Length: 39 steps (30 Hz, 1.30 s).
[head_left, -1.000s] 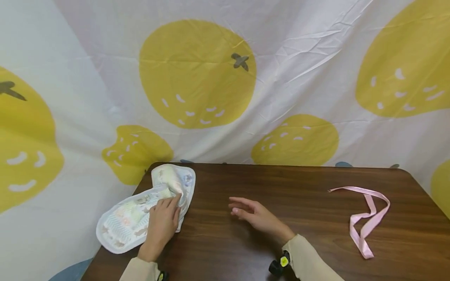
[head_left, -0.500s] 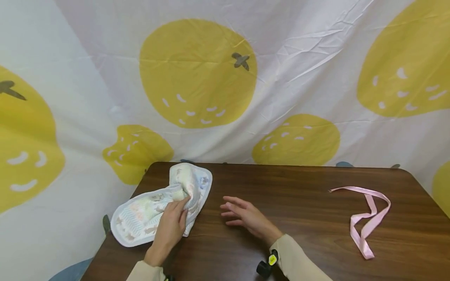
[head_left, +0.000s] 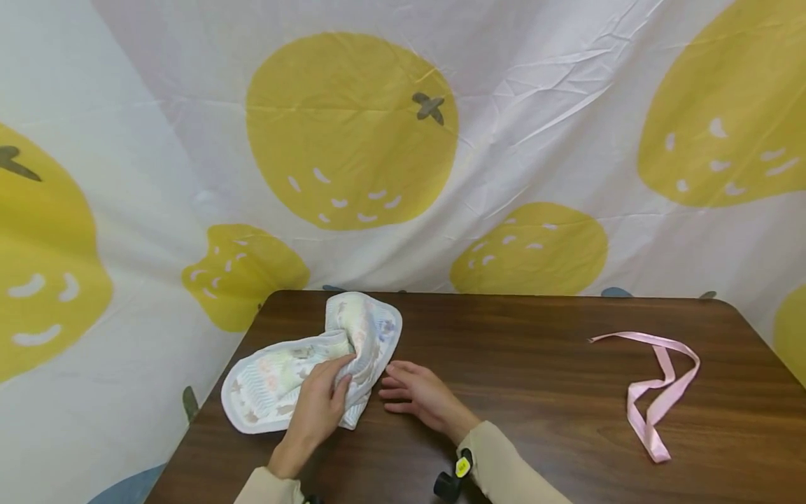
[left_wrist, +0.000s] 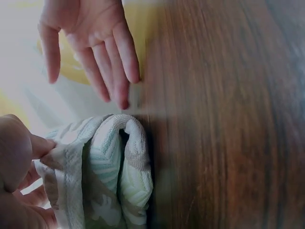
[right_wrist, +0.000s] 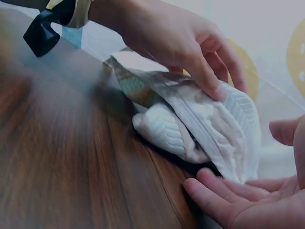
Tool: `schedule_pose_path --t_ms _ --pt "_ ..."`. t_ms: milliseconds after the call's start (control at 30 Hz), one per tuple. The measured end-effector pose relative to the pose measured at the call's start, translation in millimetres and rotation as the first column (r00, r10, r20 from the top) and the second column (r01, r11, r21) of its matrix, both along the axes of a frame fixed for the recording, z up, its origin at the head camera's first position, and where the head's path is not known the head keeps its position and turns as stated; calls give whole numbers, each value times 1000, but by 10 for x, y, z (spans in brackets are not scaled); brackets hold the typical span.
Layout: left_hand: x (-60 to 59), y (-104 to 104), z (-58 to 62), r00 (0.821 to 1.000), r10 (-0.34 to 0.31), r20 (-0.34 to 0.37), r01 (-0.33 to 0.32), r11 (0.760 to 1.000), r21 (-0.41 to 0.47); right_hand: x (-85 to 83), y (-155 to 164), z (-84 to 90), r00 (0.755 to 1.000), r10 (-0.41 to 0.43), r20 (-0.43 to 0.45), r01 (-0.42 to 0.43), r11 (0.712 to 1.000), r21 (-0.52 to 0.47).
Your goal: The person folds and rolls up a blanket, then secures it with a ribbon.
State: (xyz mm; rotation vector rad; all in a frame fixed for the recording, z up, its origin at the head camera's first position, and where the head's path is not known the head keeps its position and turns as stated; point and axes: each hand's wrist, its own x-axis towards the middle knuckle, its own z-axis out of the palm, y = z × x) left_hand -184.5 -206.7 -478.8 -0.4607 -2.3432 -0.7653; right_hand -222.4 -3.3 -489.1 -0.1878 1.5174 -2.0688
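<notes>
The person wears long cream sleeves (head_left: 504,469) on both arms. The hands (head_left: 418,395) are bare. A small black camera with a yellow tag (head_left: 455,477) sits on the right wrist.

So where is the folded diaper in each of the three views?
Head: diaper at the table's left rear, under the left hand.
Left wrist: diaper at bottom left.
Right wrist: diaper in the centre.
Shared landmark: the right hand, open beside it.
</notes>
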Motion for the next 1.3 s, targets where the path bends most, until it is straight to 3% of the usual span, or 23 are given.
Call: schedule_pose_path --t_ms 267,467,633,1000,1167,1300 --pt "4 33 10 999 -13 38 11 999 40 -14 -43 -29 997 -50 57 54 996 -77" --pt "2 71 -11 998 -47 39 46 998 35 -61 -16 -64 980 -169 102 182 974 -138" --pt "-1 91 -26 998 -60 31 59 998 38 -115 21 -71 962 -240 132 257 957 -134" --pt "2 127 -66 987 -157 32 156 987 29 -193 137 -71 941 -336 48 339 936 -97" --pt "4 133 -76 984 -173 37 173 985 25 -194 200 -56 934 -355 -40 353 934 -47" --pt "9 134 -58 982 -174 70 173 985 20 -206 240 -63 930 -365 -43 364 931 -34"
